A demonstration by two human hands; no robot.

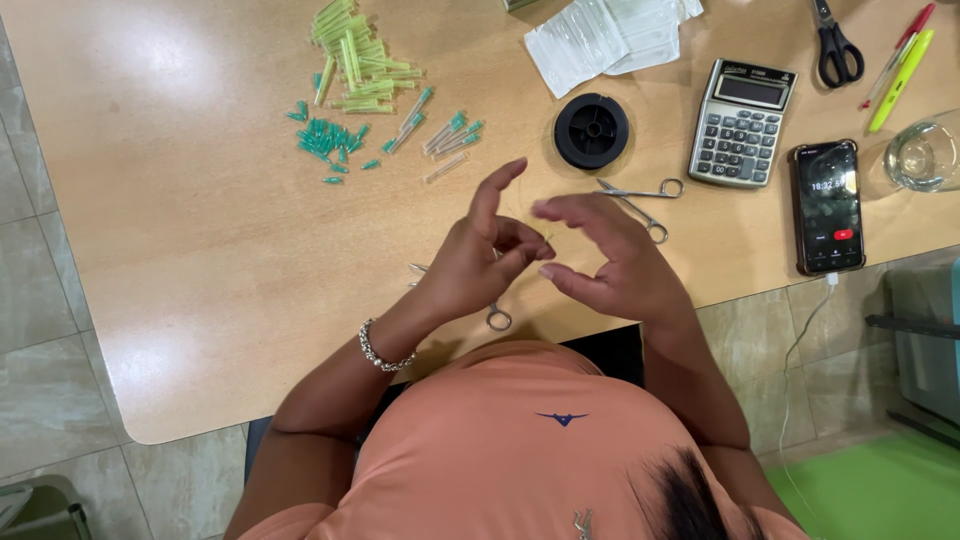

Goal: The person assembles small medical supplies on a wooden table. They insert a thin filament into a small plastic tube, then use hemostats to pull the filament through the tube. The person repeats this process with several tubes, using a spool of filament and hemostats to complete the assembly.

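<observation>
Both hands were raised over the near edge of the wooden table (200, 260). Left hand (478, 255): fingers curled in, index finger lifted, fingertips pinched together toward the right hand. Right hand (615, 262): fingers bent loosely, thumb and forefinger near the left fingertips. Something fine, perhaps a thread, seemed to run between the two pinches, but it was too thin to make out; could not tell what either hand gripped.

Small metal scissors (495, 312) lay under the left hand, mostly hidden, only a loop handle and the tips showing. A second pair of metal scissors (645, 198) lay just beyond the right hand, partly covered by it. A black spool (592, 130) sat farther back, beside a calculator (741, 122). Green-capped tubes (350, 110) were scattered to the left. A phone (827, 205) lay at the right.
</observation>
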